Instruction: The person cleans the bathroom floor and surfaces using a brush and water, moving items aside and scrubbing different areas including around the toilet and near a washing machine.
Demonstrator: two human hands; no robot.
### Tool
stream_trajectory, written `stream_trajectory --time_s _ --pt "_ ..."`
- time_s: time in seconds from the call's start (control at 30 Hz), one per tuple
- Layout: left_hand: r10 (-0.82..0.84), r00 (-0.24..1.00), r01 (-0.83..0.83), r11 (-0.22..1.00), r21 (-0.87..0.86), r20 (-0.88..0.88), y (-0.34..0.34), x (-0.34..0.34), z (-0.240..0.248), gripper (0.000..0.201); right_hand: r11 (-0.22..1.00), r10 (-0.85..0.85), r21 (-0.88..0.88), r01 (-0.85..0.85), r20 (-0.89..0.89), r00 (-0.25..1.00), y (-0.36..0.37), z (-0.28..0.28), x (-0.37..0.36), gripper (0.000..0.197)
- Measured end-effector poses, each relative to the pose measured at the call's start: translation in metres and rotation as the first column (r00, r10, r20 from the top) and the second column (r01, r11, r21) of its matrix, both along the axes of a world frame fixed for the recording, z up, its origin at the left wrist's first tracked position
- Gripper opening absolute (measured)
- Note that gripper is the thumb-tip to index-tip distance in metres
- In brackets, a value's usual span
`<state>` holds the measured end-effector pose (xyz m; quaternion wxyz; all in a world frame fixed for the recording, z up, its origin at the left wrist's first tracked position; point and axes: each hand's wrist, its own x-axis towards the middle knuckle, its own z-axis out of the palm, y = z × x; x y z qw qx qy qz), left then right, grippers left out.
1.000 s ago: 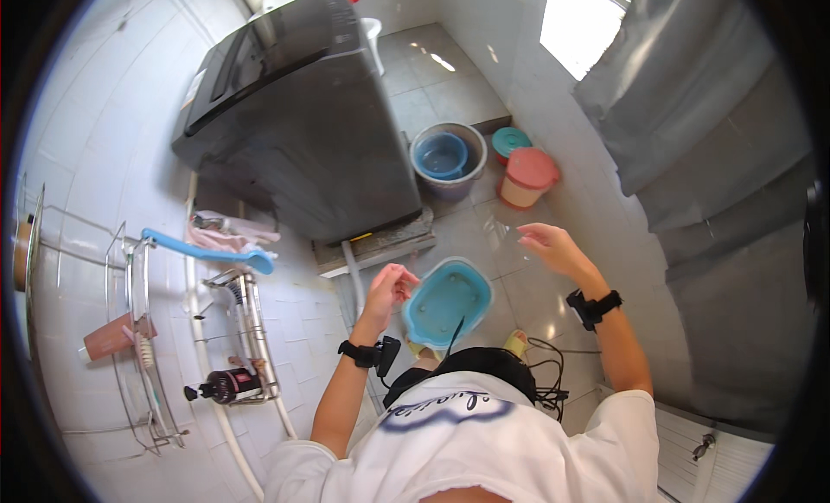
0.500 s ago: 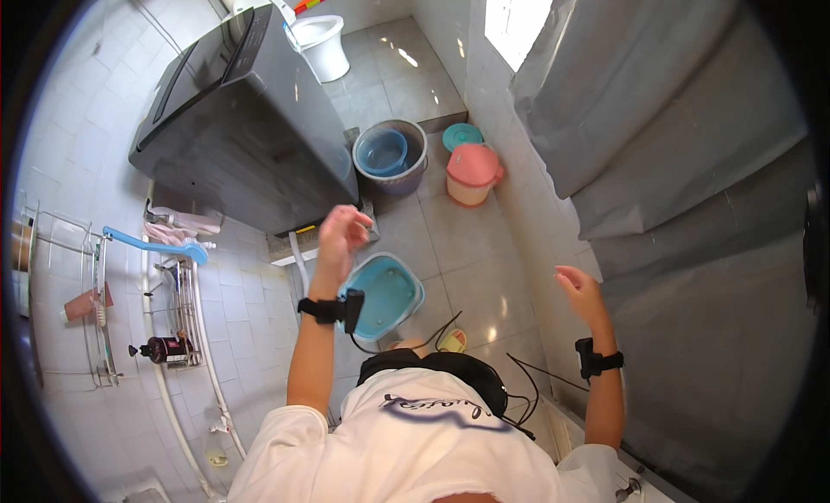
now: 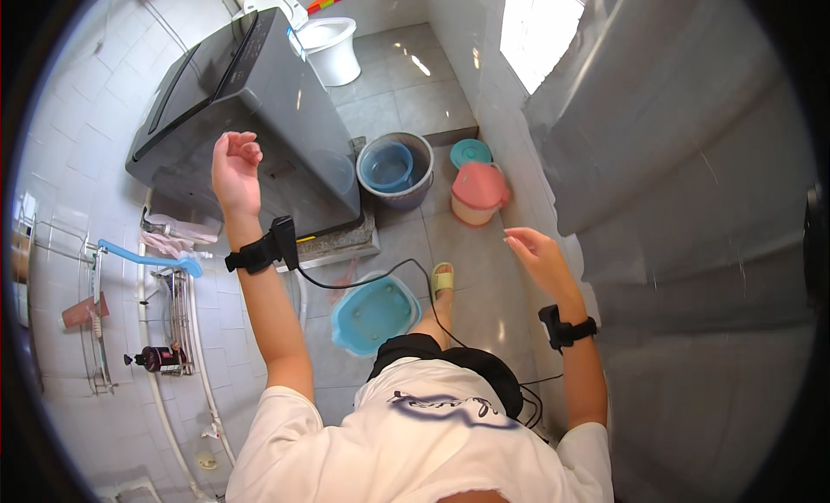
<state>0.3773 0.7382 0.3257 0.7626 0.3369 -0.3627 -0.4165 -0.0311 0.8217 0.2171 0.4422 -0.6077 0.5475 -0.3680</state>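
My left hand [image 3: 235,168] is raised in front of the dark grey washing machine [image 3: 229,96], fingers loosely curled and holding nothing. My right hand [image 3: 536,256] hangs out to the right above the floor tiles, fingers apart and empty. Both wrists wear black bands; a cable runs from the left one. A light blue basin [image 3: 373,313] sits on the floor by my foot in a yellow-green sandal [image 3: 442,280].
A grey bucket with a blue basin inside [image 3: 395,168] stands beside the washer. A pink-lidded tub [image 3: 479,192] and a teal lid [image 3: 471,152] are near the right wall. A white toilet [image 3: 327,44] is at the back. A wire rack [image 3: 177,308] hangs on the left wall.
I have stood up from the blue basin. My left hand rose from the basin's rim to the washer's front. My right hand drew back toward the right.
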Motion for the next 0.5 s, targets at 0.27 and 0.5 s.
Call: stream_trajectory --time_s 0.27,0.5 --pt "0.131 0.982 -0.13 0.991 -0.016 0.135 -0.096 0.0 -0.005 0.018 0.988 0.125 -0.088 -0.126 -0.019 0.992 -0.173 0.0 0.052 0.019" --pt "0.191 0.929 -0.186 0.982 -0.046 0.318 -0.138 0.005 0.027 0.018 0.999 0.046 0.024 -0.049 0.113 0.993 -0.27 -0.033 0.046 0.018"
